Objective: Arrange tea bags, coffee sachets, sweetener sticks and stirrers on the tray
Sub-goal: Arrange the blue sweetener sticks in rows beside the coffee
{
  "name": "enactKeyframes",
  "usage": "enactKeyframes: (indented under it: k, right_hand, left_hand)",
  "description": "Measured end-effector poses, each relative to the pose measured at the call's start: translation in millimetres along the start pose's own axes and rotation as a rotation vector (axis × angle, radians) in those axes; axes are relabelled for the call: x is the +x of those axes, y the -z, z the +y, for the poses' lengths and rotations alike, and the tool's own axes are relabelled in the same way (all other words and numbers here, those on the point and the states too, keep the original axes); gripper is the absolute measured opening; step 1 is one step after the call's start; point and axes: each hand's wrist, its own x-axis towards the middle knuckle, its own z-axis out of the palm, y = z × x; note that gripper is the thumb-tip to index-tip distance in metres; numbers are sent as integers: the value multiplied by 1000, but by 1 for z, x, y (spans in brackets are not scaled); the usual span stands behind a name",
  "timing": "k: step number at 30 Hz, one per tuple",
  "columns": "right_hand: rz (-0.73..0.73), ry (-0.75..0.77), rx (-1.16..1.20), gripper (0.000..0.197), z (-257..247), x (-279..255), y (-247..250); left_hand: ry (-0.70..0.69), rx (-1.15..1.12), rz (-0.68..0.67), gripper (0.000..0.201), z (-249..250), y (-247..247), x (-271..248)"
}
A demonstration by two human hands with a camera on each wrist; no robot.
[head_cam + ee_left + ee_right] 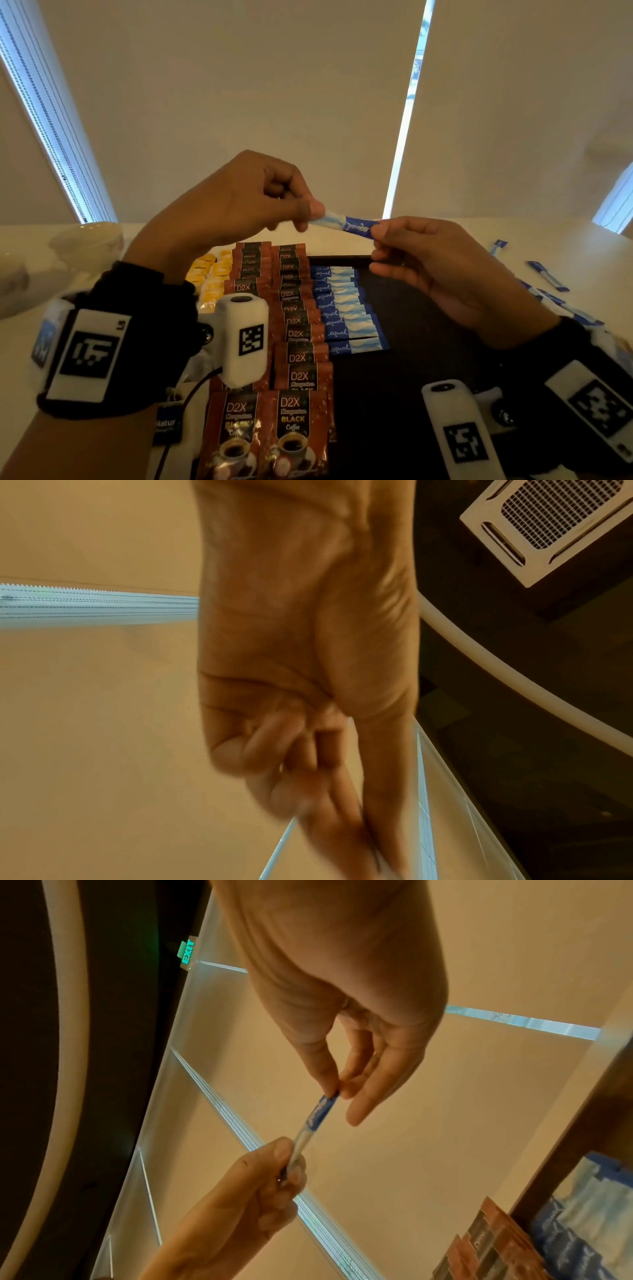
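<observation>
While both hands hold it above the tray, I record my left hand (239,202) pinching the pale end of the slim blue-and-white paper sweetener stick (346,223) and my right hand (442,267) pinching its dark blue end, other fingers relaxed. I judge the two-ended grip straightens it before laying. Below, the row of matching blue sweetener sticks (346,308) lies on the black rectangular tray (411,359) beside brown coffee sachets (298,342). Only the right wrist view shows both pinches edge-on; loose sticks (548,275) wait on the white tabletop (582,260).
</observation>
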Motion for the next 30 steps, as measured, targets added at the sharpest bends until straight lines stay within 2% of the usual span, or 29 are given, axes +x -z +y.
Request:
enactKeyframes:
  k: [3, 5, 7, 10, 14, 16, 20, 22, 24, 26, 28, 30]
  right_hand:
    - [1, 25, -47, 13, -7, 2, 4]
    - [-45, 94, -229, 12, -14, 1, 2]
    - [-78, 183, -424, 9, -20, -2, -3]
    - [-52, 269, -448, 9, -24, -5, -9]
    - [-98, 146, -358, 25, -16, -10, -7]
    - [-146, 55, -415, 22, -10, -16, -2]
    - [-123, -8, -376, 8, -5, -25, 10]
    - [-77, -24, -414, 7, -7, -27, 19]
    - [-41, -65, -524, 9, -9, -27, 30]
    - [-86, -183, -684, 15, -8, -24, 42]
    - [-200, -360, -851, 19, -3, -19, 48]
    - [-318, -483, -1005, 13, 5, -15, 49]
  left_hand:
    - [36, 122, -253, 19, 8, -7, -3]
    - [16, 127, -231, 24, 12, -15, -1]
    - [-40, 113, -142, 15, 14, -20, 1]
    - [-66, 52, -149, 4, 16, -24, 1]
    - [-24, -180, -100, 4, 17, -22, -1]
    - [-8, -280, -66, 9, 16, -18, -2]
    - [22, -192, -191, 6, 14, -17, -4]
    - [22, -95, -242, 17, 14, -19, -4]
    - [20, -41, -193, 33, 14, -16, -4]
    - [5, -44, -69, 37, 13, -8, -5]
    - [-19, -66, 92, 26, 9, 5, -7]
    - [-48, -102, 257, 8, 0, 24, -9]
